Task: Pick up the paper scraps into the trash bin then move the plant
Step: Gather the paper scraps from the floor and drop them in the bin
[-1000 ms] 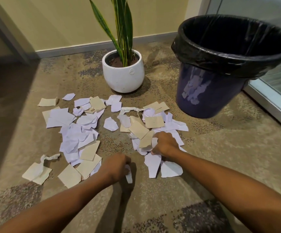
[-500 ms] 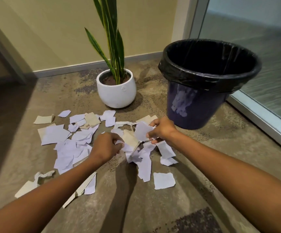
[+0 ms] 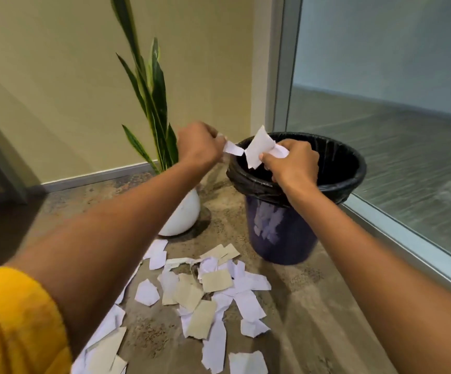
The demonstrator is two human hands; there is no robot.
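My left hand pinches a small white scrap just left of the trash bin's rim. My right hand grips several white scraps above the open mouth of the dark blue trash bin, which has a black liner. Many white and tan paper scraps lie on the carpet in front of the bin. The plant, with long green leaves, stands in a white pot left of the bin, partly hidden by my left forearm.
A beige wall with a grey baseboard runs behind the plant. A glass partition with a metal frame stands close to the right of the bin. Patterned carpet covers the floor.
Both hands rose from the floor with scraps and moved up to the bin's mouth. The view tilted up and shifted right.
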